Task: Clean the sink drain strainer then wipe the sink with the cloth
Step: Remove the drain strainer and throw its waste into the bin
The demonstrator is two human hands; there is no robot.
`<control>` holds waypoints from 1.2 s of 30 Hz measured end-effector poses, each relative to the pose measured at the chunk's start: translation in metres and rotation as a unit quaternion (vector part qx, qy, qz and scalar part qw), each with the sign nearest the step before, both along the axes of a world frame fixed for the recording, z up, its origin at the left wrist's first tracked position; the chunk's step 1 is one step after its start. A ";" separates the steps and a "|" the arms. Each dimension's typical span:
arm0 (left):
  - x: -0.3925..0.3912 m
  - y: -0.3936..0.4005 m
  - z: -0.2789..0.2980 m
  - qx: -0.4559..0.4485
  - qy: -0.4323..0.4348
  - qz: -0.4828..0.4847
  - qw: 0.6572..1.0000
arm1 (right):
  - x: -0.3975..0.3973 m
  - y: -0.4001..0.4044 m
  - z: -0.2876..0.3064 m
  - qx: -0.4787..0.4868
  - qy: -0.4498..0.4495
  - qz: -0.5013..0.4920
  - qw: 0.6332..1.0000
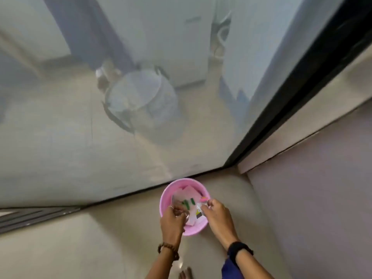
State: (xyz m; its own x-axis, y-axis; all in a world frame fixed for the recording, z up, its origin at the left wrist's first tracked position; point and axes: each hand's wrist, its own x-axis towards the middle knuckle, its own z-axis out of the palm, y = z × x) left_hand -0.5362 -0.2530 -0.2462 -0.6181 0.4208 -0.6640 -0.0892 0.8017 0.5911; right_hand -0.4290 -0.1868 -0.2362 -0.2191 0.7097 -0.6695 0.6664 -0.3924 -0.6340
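Fingers point(177, 213) of my left hand point(171, 220): curled over the pink bin point(164, 200), apparently round a metallic piece, likely the strainer point(182, 214); blur prevents certainty. Right hand point(216, 213): pinching a clear scrap point(200, 206). Step, judged: emptying strainer debris. Next: return to sink, not visible here, and cloth.

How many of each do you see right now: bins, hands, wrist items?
Pink bin: 1
Hands: 2, left hand and right hand, both over the bin
Wrist items: 2, bead bracelet and black band
Total: 5
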 end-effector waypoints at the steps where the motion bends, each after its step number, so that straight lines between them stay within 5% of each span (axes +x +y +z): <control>1: -0.004 0.002 -0.028 -0.010 0.005 0.010 1.000 | -0.007 0.001 -0.030 -0.002 -0.014 0.016 1.000; 7: -0.022 0.001 -0.184 -0.083 -0.024 -0.037 0.996 | -0.037 0.001 -0.184 -0.043 -0.087 0.123 0.988; 12: -0.020 0.001 -0.175 -0.056 -0.050 -0.007 0.997 | -0.038 0.010 -0.188 -0.079 -0.051 0.076 0.993; 17: -0.003 0.028 -0.061 0.052 -0.252 0.211 0.943 | -0.027 0.028 -0.075 -0.146 0.076 -0.141 0.976; 22: 0.040 0.067 0.112 0.127 -0.380 0.202 0.894 | 0.015 0.048 0.107 -0.183 0.292 -0.309 0.887; 25: 0.080 0.084 0.226 0.189 -0.462 0.080 0.863 | 0.066 0.050 0.226 -0.148 0.424 -0.344 0.825; 29: 0.148 0.096 0.339 0.236 -0.494 -0.132 0.826 | 0.150 0.036 0.351 -0.023 0.489 -0.355 0.796; 32: 0.207 0.107 0.391 0.236 -0.476 -0.276 0.801 | 0.220 0.026 0.409 0.091 0.461 -0.384 0.794; 36: 0.299 0.143 0.409 0.225 -0.338 -0.469 0.784 | 0.326 0.033 0.435 0.220 0.335 -0.452 0.797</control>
